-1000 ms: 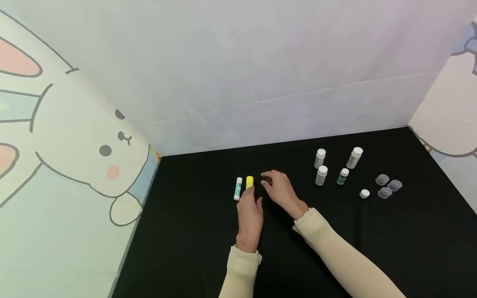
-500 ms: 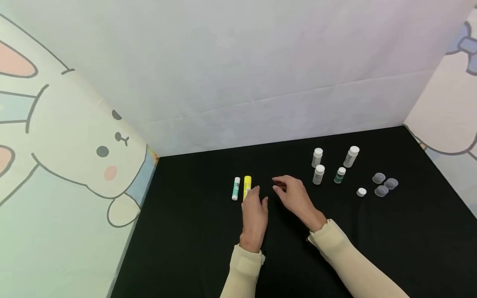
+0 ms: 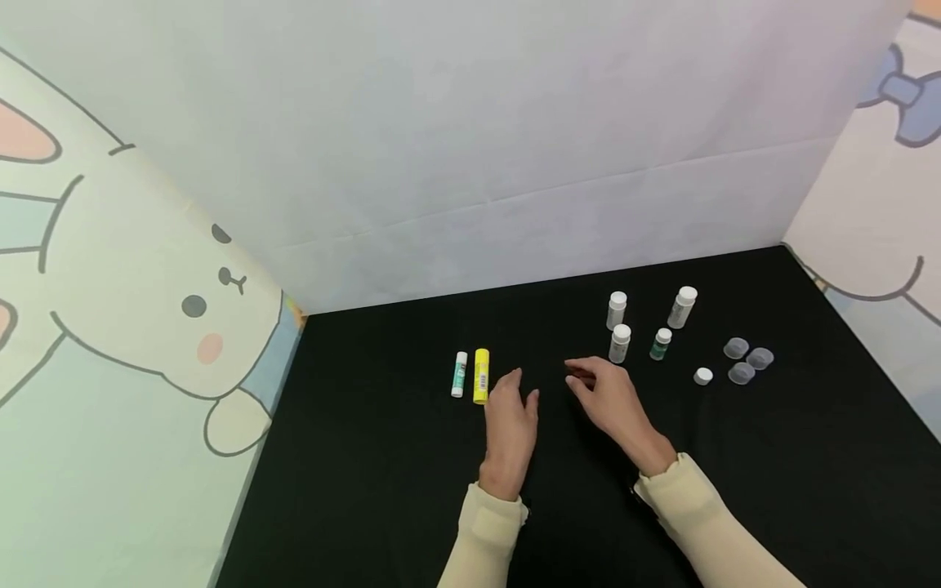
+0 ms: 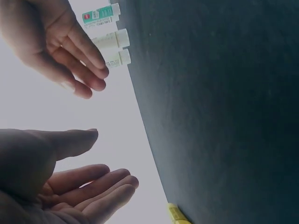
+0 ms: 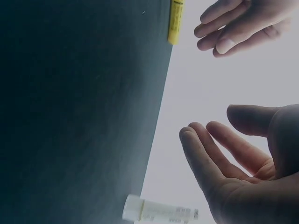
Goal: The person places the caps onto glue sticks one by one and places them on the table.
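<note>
My left hand (image 3: 510, 433) hovers over the black tabletop with relaxed fingers, holding nothing. Just to its left a yellow glue stick (image 3: 481, 376) lies, and beside that a smaller white-and-teal glue stick (image 3: 459, 375). My right hand (image 3: 612, 404) is raised at the centre right, fingers gently bent and thumb apart, with nothing in it. Close beyond its knuckles stands a white-capped bottle (image 3: 620, 344). In the right wrist view the yellow glue stick (image 5: 175, 21) shows at the top and a white-capped bottle (image 5: 161, 210) at the bottom.
Two more white-capped bottles (image 3: 616, 311) (image 3: 682, 308) stand behind, near a small green-labelled bottle (image 3: 660, 344). A white cap (image 3: 702, 376) and three clear little cups (image 3: 741, 373) lie to the right. A pale curtain wall (image 3: 470, 163) rises behind the black table (image 3: 367, 457).
My left hand has drawn back from the yellow glue stick, uncovering it. My right hand has moved right, toward the bottles. The view has shifted slightly.
</note>
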Demonstrator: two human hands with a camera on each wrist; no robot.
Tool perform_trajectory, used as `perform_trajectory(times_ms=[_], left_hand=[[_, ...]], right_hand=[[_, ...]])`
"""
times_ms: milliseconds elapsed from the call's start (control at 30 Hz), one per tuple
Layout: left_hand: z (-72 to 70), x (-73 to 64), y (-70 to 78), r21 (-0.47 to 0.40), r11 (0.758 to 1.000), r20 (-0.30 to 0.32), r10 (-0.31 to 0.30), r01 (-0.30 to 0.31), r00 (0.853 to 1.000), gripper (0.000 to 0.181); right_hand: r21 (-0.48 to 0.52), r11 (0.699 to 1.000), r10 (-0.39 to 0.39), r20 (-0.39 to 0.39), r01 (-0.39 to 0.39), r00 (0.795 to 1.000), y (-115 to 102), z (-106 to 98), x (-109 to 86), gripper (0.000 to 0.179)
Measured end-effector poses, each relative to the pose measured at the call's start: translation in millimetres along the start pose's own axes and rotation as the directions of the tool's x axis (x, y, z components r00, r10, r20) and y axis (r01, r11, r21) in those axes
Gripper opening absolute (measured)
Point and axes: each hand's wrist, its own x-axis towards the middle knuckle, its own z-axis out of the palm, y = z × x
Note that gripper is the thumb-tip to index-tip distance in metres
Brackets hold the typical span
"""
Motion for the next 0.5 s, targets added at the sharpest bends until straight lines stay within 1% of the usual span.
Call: perform_trajectory(times_ms=[300,500], left_hand=[[5.3,-0.4,7.0,-0.02,1.0,0.012,0.009,-0.009,1.0,0.04],[8.7,-0.6,10.7,-0.028,0.999,0.014,0.027,-0.026,1.0,0.041]], right_hand=[[-0.029,0.999,0.019,-0.062,-0.021,0.998,9.9,-19.4,-12.1,0.027],[-0.042,0.998,0.042,-0.092,-0.046,0.995,16.2,-32.5,-19.0,0.028]])
